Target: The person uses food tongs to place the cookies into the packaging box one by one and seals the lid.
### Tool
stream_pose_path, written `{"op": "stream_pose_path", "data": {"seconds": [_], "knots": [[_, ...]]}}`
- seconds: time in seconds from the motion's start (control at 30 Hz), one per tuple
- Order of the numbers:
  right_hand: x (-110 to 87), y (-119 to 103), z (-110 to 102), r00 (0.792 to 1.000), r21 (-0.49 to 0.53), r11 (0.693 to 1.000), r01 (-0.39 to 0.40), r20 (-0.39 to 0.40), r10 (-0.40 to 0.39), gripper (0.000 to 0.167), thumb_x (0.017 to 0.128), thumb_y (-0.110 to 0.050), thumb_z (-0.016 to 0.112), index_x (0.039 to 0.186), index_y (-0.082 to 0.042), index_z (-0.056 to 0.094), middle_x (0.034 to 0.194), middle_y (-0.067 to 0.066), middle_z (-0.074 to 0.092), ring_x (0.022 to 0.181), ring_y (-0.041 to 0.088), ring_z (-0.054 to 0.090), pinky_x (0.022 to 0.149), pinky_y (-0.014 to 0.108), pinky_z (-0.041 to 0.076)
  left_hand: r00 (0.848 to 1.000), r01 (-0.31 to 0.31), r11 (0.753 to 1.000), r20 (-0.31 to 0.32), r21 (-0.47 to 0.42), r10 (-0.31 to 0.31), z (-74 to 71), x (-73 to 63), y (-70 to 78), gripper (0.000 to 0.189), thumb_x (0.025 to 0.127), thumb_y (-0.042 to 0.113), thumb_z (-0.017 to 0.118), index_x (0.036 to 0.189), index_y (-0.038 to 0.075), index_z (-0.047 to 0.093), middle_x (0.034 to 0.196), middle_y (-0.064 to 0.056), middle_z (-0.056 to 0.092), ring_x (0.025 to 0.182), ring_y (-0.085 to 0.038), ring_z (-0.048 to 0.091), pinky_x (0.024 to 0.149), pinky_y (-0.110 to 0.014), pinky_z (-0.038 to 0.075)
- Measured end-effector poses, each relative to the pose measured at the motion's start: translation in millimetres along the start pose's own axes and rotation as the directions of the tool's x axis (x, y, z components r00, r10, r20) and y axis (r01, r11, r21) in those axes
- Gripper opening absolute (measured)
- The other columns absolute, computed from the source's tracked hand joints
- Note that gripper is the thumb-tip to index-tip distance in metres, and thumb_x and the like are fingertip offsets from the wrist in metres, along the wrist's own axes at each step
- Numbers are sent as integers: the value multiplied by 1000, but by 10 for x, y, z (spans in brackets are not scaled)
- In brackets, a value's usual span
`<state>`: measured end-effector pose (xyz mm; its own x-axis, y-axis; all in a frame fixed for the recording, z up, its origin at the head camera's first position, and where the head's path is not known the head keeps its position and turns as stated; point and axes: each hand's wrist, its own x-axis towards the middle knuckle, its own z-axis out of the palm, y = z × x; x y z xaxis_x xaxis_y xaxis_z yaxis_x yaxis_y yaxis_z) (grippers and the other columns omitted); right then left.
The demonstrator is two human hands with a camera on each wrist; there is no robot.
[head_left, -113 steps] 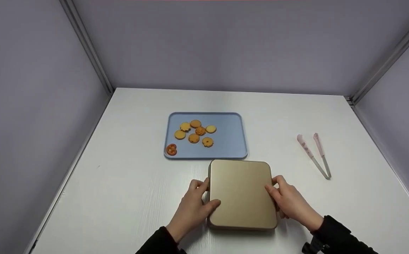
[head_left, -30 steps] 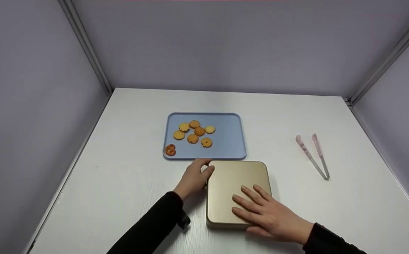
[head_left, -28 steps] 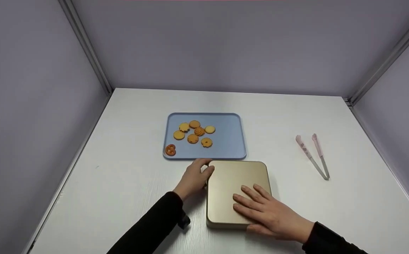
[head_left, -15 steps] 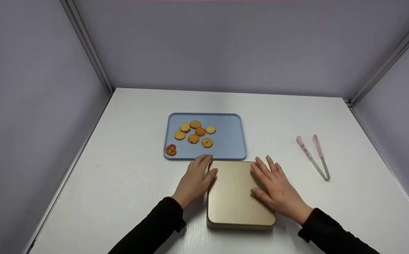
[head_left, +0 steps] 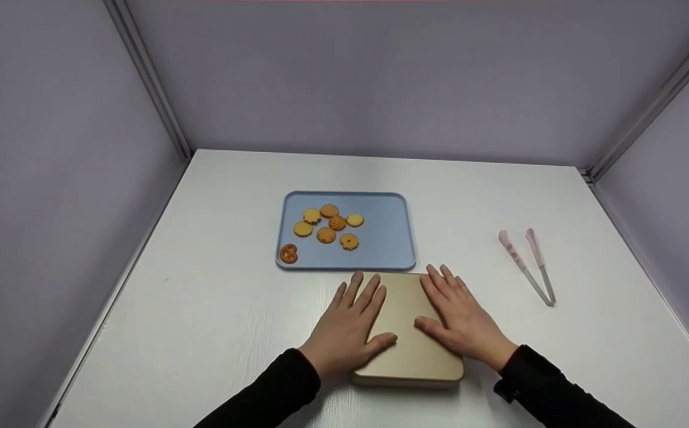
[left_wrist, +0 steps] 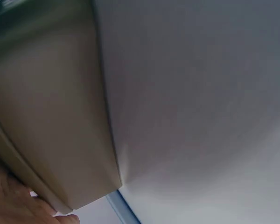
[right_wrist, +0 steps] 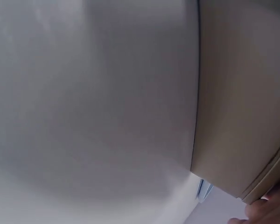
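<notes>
A gold rectangular tin (head_left: 403, 356) with its lid on lies at the front middle of the table. My left hand (head_left: 347, 333) rests flat over the lid's left side, fingers spread and pointing away from me. On the lid's right side lies my right hand (head_left: 463, 321), its fingers straight and the thumb apart. Both wrist views look along the tin's side walls; in the left one, the tin wall (left_wrist: 56, 107) meets the table and my fingers show at the lid's edge. The right wrist view has the opposite wall (right_wrist: 242, 102), with fingertips at its lower right.
Just beyond the tin is a blue tray (head_left: 386, 232) holding several cookies (head_left: 326, 235) and a pretzel (head_left: 288, 253) in its near left corner. Tongs (head_left: 537, 282) with pink handles lie spread at the right. Grey panels (head_left: 380, 77) surround the white table (head_left: 201, 297).
My left hand has shifted from the tin's left edge onto the lid and spread out. My right hand has gone from the lid's near right part to farther up its right side.
</notes>
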<state>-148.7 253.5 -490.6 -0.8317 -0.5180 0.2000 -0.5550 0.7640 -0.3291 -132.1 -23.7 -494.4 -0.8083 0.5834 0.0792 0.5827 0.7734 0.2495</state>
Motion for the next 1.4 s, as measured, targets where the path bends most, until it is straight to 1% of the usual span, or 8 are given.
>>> {"op": "stream_pose_path", "data": {"seconds": [0.17,0.37,0.6,0.97,1.2,1.4], "knots": [[-8,11,29,1000,35,999,-18,-6,18,79,99,-42,65,159,-1,33,167,17,25,155,41,18,122,59,25,1000,-5,1000,-22,18,6,16,-2,8,86,103,69,25,164,9,20,172,-8,9,158,-33,2,128,-48,16],[-14,9,53,1000,33,999,-17,-20,18,77,100,-41,63,159,-1,33,167,18,25,154,42,19,120,61,28,999,-11,999,-42,53,13,4,-8,23,84,104,67,26,164,8,23,172,-10,13,158,-33,5,128,-46,20],[-12,2,53,999,39,999,-30,-21,31,76,101,-41,62,159,-1,33,168,17,25,154,41,19,119,60,29,997,-17,999,-77,46,21,24,-10,18,83,105,65,29,163,7,24,171,-11,15,158,-35,6,129,-47,15],[-12,-20,51,999,32,999,-33,-4,33,77,102,-42,61,159,0,32,167,19,25,154,43,20,119,60,32,996,-16,998,-87,62,21,47,-26,23,82,105,65,28,163,7,25,171,-12,17,158,-35,7,128,-46,18],[-9,-27,50,999,-7,999,-35,-2,35,78,101,-45,61,159,-1,33,166,19,27,154,41,21,118,57,34,996,-21,1000,-91,23,23,52,-31,24,82,105,63,32,163,6,26,171,-13,16,158,-35,7,127,-47,20],[1,-14,49,999,16,999,-39,9,39,79,101,-44,61,159,-1,32,166,20,27,154,41,21,119,58,33,996,-19,998,-85,-54,14,57,-25,11,81,105,62,36,163,6,25,171,-12,14,158,-35,4,127,-48,22]]}}
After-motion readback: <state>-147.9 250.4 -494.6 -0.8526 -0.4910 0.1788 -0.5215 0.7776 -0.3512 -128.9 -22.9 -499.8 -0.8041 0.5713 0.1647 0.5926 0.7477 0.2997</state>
